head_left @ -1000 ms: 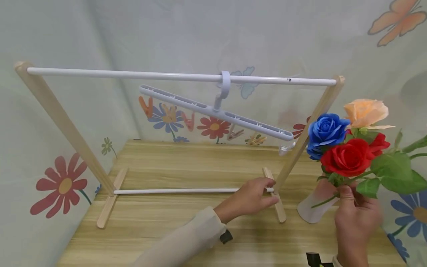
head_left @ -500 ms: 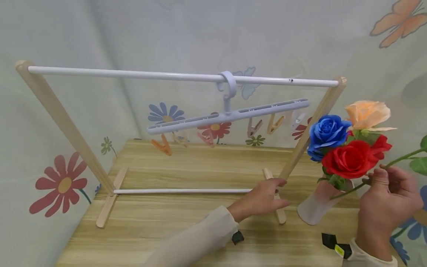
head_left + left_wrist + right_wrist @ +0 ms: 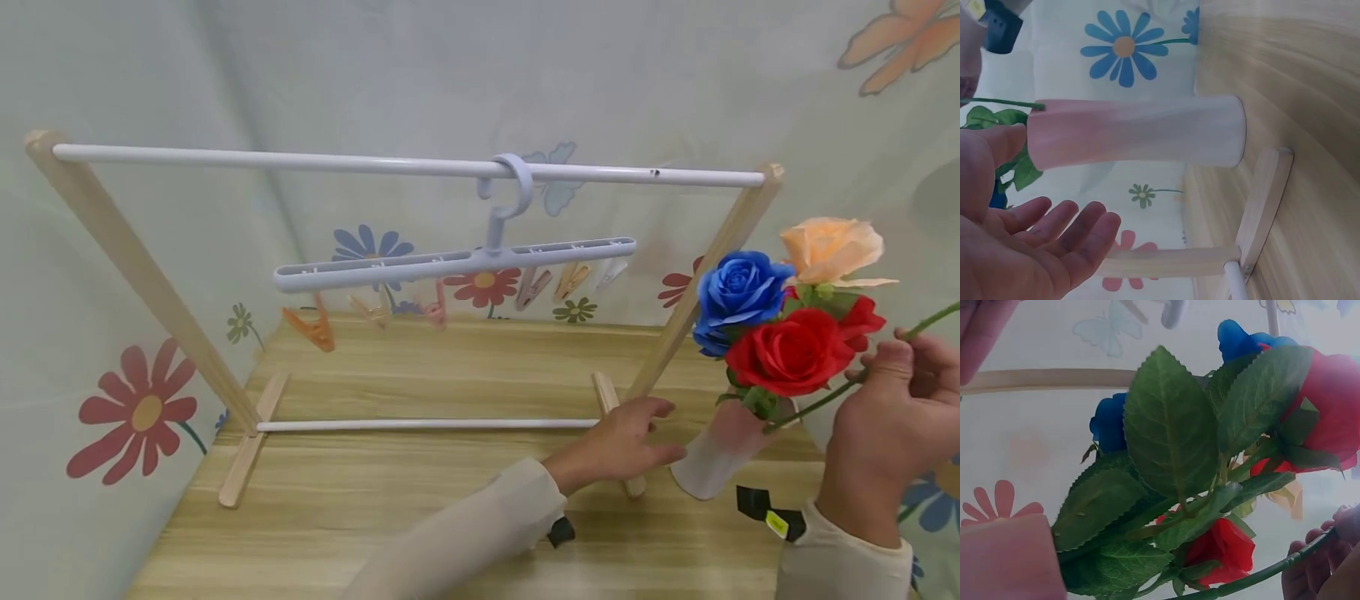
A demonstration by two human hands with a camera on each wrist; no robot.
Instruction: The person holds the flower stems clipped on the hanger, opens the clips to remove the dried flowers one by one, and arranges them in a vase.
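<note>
A vase (image 3: 716, 458), pink at its mouth and white at its base, stands tilted-looking at the right of the table. Blue (image 3: 742, 287), peach (image 3: 832, 250) and red (image 3: 791, 354) roses rise from it. My right hand (image 3: 888, 417) pinches a green stem (image 3: 821, 404) between thumb and fingers; the lower end of that stem meets the vase mouth in the left wrist view, though whether it is inside is unclear. Its bloom lies out of view. My left hand (image 3: 618, 442), fingers extended and holding nothing, hovers left of the vase, apart from it.
A wooden rack with a white top bar (image 3: 300, 160) spans the table (image 3: 420, 517). From the bar hangs a pale hanger (image 3: 480, 260) with several clothespins, including an orange one (image 3: 318, 333). The rack's right foot (image 3: 635, 486) is beside my left hand.
My right hand has moved right and up with the stem, taking its leaves out of the head view. My left hand has shifted right towards the vase. The hanger has swung round on the bar.
</note>
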